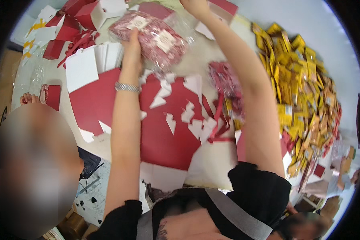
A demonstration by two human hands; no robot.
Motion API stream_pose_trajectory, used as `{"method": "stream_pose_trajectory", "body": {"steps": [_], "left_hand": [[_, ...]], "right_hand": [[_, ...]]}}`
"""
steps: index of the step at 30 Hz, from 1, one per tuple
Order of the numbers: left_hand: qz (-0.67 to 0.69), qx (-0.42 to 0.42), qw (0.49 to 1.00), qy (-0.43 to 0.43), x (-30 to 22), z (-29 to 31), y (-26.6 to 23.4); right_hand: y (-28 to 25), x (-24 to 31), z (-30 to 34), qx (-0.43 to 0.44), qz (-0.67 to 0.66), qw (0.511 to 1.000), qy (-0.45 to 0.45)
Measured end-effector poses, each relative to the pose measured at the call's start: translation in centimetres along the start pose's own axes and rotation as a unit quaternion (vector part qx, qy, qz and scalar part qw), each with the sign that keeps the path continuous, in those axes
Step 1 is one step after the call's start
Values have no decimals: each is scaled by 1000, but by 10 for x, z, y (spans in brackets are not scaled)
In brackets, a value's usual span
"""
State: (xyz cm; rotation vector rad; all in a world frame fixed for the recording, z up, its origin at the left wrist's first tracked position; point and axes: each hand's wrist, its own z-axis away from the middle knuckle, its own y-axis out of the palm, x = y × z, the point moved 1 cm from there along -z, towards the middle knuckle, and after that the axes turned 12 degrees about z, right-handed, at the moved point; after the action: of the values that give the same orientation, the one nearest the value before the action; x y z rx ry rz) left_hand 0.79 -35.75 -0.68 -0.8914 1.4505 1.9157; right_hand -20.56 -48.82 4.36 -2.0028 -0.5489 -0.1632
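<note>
My left hand [133, 50] grips the near-left side of pink-and-white patterned packets [164, 44] with cream labels, wrapped in clear plastic. Its thumb lies on top, and the other fingers are hidden beneath. My right arm stretches far forward, and my right hand [194, 5] is at the top edge of the picture, its fingers mostly cut off. Closest to that hand is a red box with a white inside [222, 12]. Below the packets lie flat dark-red box blanks [168, 140] with white flaps, and a stack of white card [82, 70] stands by my left wrist.
A large heap of yellow sachets [292, 84] fills the right side. Pink packets [224, 78] and red ribbon [219, 116] lie under my right arm. Folded red boxes [90, 16] stand at the far left. A person's hand [29, 98] rests on the table's left, near a small red box [52, 96].
</note>
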Motion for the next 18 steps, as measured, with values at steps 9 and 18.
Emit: {"method": "stream_pose_trajectory", "body": {"steps": [9,18], "left_hand": [[-133,148,980,34,-72,69,41],[-771,222,549,237,-21,407,0]], "right_hand": [[-236,36,240,120,-63,985,111],[-226,38,368,93,60,990,-82]]}}
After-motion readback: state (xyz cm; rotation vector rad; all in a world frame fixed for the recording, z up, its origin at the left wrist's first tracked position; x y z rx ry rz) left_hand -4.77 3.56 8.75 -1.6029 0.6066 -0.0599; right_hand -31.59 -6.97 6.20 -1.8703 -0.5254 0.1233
